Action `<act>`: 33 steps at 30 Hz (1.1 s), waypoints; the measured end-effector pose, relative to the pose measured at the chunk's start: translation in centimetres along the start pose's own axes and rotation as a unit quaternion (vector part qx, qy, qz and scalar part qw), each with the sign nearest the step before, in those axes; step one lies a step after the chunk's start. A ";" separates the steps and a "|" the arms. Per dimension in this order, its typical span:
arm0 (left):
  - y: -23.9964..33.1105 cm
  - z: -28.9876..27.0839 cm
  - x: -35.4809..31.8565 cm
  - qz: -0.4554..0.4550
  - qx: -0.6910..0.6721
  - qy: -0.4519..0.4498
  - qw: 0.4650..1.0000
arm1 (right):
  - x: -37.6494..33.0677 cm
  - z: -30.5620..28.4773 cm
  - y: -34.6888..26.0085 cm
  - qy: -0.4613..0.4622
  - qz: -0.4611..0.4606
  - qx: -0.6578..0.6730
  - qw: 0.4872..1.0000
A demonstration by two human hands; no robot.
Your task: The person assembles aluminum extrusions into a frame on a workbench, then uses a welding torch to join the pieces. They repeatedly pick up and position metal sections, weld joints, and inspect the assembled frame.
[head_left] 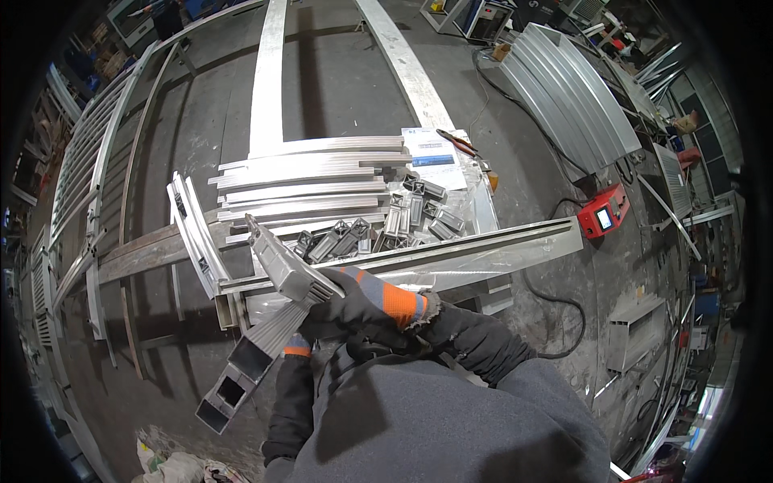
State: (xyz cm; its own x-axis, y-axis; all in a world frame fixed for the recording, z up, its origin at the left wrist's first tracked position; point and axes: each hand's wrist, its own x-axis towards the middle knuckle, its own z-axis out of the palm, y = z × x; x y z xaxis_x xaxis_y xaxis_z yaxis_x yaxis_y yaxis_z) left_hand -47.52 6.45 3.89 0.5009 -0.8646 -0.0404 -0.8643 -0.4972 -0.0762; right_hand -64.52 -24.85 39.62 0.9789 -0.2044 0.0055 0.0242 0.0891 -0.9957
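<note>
My right hand (pixel 366 299), in a grey glove with an orange cuff, is closed at the lower end of a grey metal corner piece (pixel 280 262), which slants up and left over the workbench. Directly below it is a ribbed hollow aluminium profile (pixel 274 328), its open chambers facing the lower left. My left hand (pixel 316 324), gloved and mostly hidden behind the profile and my right hand, is closed around the profile near its upper end. Whether the corner piece touches the profile is unclear. Several similar metal corner pieces (pixel 415 205) lie heaped beyond my hands.
Long aluminium strips (pixel 310 167) are stacked at the far side. A long aluminium rail (pixel 499 251) crosses the near edge. Pliers (pixel 456 142) lie by a printed sheet (pixel 431 161). A red machine (pixel 602 213) and black cable (pixel 581 322) are on the right.
</note>
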 end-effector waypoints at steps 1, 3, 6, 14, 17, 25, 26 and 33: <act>-0.2 0.3 -0.2 0.002 0.003 0.006 1.000 | 0.0 0.0 0.1 0.006 0.025 0.035 0.999; -0.5 1.1 -0.4 0.006 0.010 0.018 1.000 | -0.3 0.1 0.1 0.017 0.075 0.105 0.992; -0.8 1.8 -0.7 0.013 0.019 0.037 0.999 | -0.1 0.0 0.0 0.011 0.019 -0.047 0.999; -0.1 -3.7 0.8 -0.020 -0.035 -0.125 0.991 | -0.6 0.9 -0.8 0.041 0.006 -0.008 0.999; 1.2 -10.5 2.3 -0.036 -0.149 -0.150 0.977 | -0.7 1.0 -2.0 0.034 0.073 -0.012 0.997; 1.7 -34.8 3.7 0.069 -0.455 0.210 0.862 | -1.0 1.2 -2.4 0.067 0.129 0.011 0.989; 1.8 -36.2 4.1 0.064 -0.466 0.180 0.864 | -1.3 1.2 -1.8 0.070 0.158 0.033 0.984; 2.5 -39.5 5.4 -0.019 -0.540 0.253 0.802 | -7.2 -2.7 0.8 0.084 0.282 0.108 0.950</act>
State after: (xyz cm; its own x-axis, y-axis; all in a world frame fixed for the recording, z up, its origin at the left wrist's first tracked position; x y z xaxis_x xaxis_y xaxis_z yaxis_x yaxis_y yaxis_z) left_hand -48.77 -2.36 42.88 0.6808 -0.6308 0.3722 -0.5211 -0.0600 0.8514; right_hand -72.13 -25.91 38.54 0.8024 -0.2166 -0.5560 -0.4350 0.4254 -0.7936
